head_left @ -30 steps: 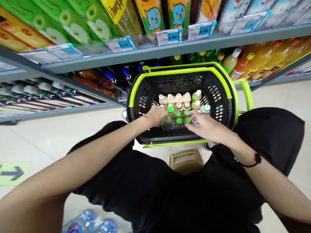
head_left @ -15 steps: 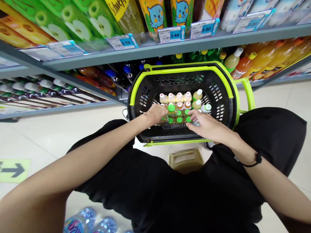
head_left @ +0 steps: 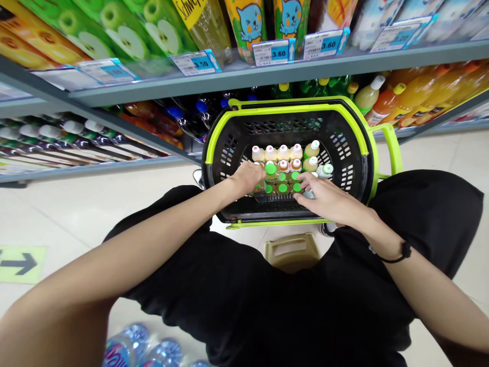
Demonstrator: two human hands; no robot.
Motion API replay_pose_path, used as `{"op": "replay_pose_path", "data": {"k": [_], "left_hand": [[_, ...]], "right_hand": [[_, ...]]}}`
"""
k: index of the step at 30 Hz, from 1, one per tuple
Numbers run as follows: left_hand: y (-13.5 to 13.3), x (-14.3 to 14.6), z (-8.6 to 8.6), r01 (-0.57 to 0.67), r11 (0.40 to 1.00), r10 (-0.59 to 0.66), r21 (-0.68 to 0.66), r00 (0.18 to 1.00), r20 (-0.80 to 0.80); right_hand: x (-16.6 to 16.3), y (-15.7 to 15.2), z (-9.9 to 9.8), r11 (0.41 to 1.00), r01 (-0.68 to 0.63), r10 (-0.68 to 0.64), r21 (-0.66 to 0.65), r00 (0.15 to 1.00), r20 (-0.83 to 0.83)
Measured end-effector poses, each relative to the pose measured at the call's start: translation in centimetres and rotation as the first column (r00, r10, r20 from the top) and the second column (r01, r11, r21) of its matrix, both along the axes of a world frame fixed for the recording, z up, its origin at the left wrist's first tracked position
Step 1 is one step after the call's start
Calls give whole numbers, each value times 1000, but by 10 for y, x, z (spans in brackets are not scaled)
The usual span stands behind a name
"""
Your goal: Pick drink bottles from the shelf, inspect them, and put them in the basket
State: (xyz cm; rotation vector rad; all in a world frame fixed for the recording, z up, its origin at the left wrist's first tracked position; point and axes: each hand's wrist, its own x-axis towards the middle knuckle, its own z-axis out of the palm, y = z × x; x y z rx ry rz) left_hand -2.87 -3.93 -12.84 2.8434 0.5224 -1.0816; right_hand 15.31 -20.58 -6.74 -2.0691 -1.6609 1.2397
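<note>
My left hand (head_left: pixel 249 178) is closed around a green-capped bottle (head_left: pixel 272 171), which stands higher than the other bottles in the black shopping basket (head_left: pixel 286 216). My right hand (head_left: pixel 319 192) reaches in from the other side, fingers apart, beside the green caps (head_left: pixel 296 187); whether a fingertip touches one I cannot tell. Behind the green caps are brown bottles with white caps (head_left: pixel 289 165) and a back row of pale yellow bottles (head_left: pixel 277 153). Light green bottles (head_left: pixel 311 149) and a white-capped bottle (head_left: pixel 325 171) stand on the right.
The basket has a lime-green rim and handle (head_left: pixel 391 150). Shelves (head_left: pixel 237 81) with price tags, cartons and drink bottles run along the far side. A beige stool (head_left: pixel 293 252) is between my legs, and wrapped water bottles (head_left: pixel 133 349) lie on the floor at lower left.
The view has shifted very slightly. Both hands and the raised bottle keep nearly the same place over the basket.
</note>
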Motion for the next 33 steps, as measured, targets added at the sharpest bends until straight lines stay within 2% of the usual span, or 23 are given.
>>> {"op": "replay_pose_path", "data": {"k": [5, 14, 24, 33], "left_hand": [[-1, 1, 5, -16, 1000, 16, 5, 1000, -11], [-2, 2, 0, 1, 1000, -1, 11, 1000, -3], [-3, 3, 6, -15, 1000, 16, 13, 999, -28], [-4, 5, 4, -20, 999, 21, 30, 999, -31]], "right_hand": [[-1, 0, 0, 1000, -9, 9, -12, 1000, 11], [-2, 1, 4, 1000, -25, 25, -18, 1000, 18], [-2, 0, 5, 999, -34, 35, -33, 999, 36], [-3, 0, 5, 998, -43, 45, -36, 998, 46]]}}
